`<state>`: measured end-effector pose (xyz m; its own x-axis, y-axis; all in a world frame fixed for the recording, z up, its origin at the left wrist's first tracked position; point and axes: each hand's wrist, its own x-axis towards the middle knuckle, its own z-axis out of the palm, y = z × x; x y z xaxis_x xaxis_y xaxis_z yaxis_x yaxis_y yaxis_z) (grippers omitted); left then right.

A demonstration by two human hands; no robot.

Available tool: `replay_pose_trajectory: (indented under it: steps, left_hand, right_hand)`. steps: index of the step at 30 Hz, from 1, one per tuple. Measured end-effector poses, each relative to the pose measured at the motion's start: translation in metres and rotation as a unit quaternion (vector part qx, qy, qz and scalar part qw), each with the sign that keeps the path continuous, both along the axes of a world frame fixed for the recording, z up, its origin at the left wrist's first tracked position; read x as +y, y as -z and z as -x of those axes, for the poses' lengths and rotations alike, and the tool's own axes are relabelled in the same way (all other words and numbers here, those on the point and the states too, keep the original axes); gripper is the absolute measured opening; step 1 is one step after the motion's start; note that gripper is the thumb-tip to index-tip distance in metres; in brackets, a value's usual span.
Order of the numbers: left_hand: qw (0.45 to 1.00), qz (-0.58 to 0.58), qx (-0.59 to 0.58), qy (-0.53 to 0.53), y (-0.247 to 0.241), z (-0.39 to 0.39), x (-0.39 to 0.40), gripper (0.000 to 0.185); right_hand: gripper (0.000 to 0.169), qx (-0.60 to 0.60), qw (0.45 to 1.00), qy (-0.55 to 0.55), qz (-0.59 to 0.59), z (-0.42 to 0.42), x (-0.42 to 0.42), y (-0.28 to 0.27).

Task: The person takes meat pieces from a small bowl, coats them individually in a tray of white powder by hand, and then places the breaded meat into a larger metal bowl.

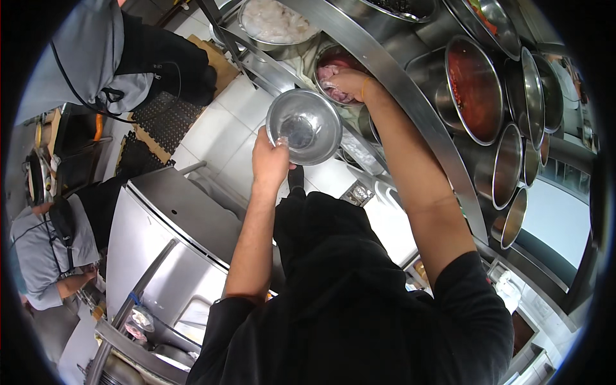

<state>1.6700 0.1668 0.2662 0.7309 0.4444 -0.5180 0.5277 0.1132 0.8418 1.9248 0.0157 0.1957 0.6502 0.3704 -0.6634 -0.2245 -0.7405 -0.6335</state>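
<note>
My left hand (272, 156) grips the near-left rim of a shiny metal mixing bowl (304, 126), thumb inside. The bowl shows no food in it, only a wet-looking sheen. My right hand (347, 83) reaches down into a metal bowl of pinkish raw meat (329, 73) on the shelf beneath a steel ledge. Its fingers touch the meat, but the fingertips are partly hidden, so whether they hold a piece cannot be told. A yellow band circles the right wrist. A bowl of pale, whitish food pieces (276, 21) stands beyond the meat bowl.
A curved-looking steel ledge (409, 91) passes over the lower shelf. To the right stand several metal bowls, one with red sauce (474, 91). Two people in grey tops (91, 53) are at the left, near a steel cabinet (178, 207). Perforated black mats (166, 120) lie on white floor tiles.
</note>
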Motion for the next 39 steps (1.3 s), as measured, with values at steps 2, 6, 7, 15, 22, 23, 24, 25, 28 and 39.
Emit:
replay_pose_trajectory:
  steps: [2,6,7,15,22,23,24,25,28,39]
  left_hand:
    - [1.0,0.004,0.001,-0.002,0.0,0.0,-0.001,0.034]
    - [1.0,-0.007,0.014,0.027,0.008,0.001,-0.003,0.034]
    - [1.0,0.006,0.005,0.028,0.008,0.001,-0.006,0.037]
    - [0.999,0.038,-0.031,0.01,0.004,0.007,-0.004,0.042]
    - [1.0,0.015,-0.019,0.011,-0.015,-0.004,0.014,0.038]
    - [1.0,0.013,-0.018,0.014,-0.014,-0.006,0.013,0.038]
    - [1.0,0.011,-0.016,0.014,-0.014,-0.006,0.012,0.039]
    - [0.999,0.013,-0.033,0.006,-0.013,-0.004,0.009,0.039]
    - [0.993,0.026,-0.101,-0.058,0.006,0.003,-0.007,0.037]
    - [0.973,0.052,-0.164,-0.152,0.01,0.127,-0.13,0.039]
  right_hand:
    - [0.048,0.012,0.992,-0.119,-0.026,-0.006,-0.005,-0.011]
    - [0.026,0.13,0.968,0.066,-0.205,-0.004,0.011,-0.004]
    - [0.024,0.152,0.947,0.135,-0.249,-0.004,0.014,0.0]
    - [0.016,-0.067,0.937,-0.203,-0.276,-0.03,-0.013,0.033]
    - [0.022,0.187,0.892,0.181,-0.369,-0.011,-0.04,-0.004]
    - [0.024,0.173,0.893,0.149,-0.388,-0.011,-0.046,-0.01]
    - [0.026,0.162,0.892,0.114,-0.406,-0.008,-0.047,-0.021]
    - [0.028,0.151,0.89,0.078,-0.424,-0.004,-0.049,-0.031]
    - [0.035,0.096,0.958,-0.051,-0.264,0.042,-0.023,-0.094]
    - [0.047,-0.164,0.933,-0.294,-0.128,0.212,-0.061,-0.167]
